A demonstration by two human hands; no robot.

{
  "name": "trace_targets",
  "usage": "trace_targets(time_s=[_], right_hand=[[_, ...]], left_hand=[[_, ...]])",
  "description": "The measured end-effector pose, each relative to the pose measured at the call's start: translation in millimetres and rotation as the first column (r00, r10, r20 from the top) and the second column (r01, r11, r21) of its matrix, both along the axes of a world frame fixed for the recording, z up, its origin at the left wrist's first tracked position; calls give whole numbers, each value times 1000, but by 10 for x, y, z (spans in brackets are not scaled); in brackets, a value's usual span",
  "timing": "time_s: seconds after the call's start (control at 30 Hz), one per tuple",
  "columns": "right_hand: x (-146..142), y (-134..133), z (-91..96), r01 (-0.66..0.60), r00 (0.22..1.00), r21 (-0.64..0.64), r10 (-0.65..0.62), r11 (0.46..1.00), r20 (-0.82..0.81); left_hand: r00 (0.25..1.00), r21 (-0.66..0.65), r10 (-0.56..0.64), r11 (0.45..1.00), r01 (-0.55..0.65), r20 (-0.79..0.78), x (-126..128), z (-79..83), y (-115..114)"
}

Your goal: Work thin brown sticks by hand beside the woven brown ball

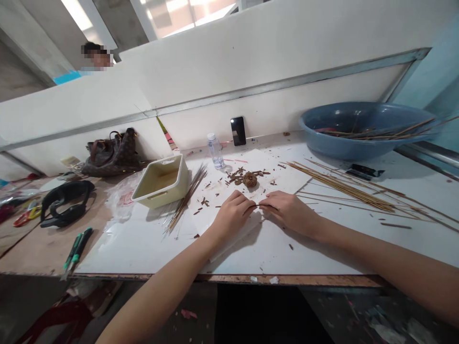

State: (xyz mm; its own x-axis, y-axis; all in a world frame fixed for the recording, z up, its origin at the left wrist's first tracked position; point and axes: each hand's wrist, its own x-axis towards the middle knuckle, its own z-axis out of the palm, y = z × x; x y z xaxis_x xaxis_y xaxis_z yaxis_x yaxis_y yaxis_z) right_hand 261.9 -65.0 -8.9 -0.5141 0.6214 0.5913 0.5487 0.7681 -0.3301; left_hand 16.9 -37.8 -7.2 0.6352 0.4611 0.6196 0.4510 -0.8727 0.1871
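Note:
Close together over the white sheet, my left hand (234, 210) and my right hand (283, 208) pinch a thin brown stick (257, 205) between their fingertips. Only a short piece of it shows; the rest is hidden by the fingers. Just beyond them lies a rough brown lump (250, 180), with small dark-brown pieces (236, 177) scattered around it. To the right is a bundle of long thin brown sticks (340, 185). On the left, a bundle of thin wire-like rods (187, 197), some brown and some silvery, rests beside a pale yellow basket.
The pale yellow basket (165, 195) stands left; a blue basin (344, 145) holding sticks stands back right. A water bottle (215, 152) and phone (238, 131) are near the partition. Pliers (77, 248), a black headset (66, 205) and a handbag (113, 155) lie left.

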Motion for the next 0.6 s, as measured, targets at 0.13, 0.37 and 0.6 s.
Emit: trace_targets(time_s=[0.13, 0.37, 0.6], right_hand=[[10, -17, 10, -18, 1000, -6, 18, 1000, 14], [35, 26, -14, 22, 1000, -3, -22, 1000, 0], [69, 19, -2, 5, 1000, -70, -5, 998, -3]], left_hand=[[1000, -22, -1, 1000, 1, -7, 6, 17, -18], [1000, -11, 9, 1000, -9, 6, -17, 26, 22], [1000, -13, 7, 1000, -7, -3, -36, -12, 65]])
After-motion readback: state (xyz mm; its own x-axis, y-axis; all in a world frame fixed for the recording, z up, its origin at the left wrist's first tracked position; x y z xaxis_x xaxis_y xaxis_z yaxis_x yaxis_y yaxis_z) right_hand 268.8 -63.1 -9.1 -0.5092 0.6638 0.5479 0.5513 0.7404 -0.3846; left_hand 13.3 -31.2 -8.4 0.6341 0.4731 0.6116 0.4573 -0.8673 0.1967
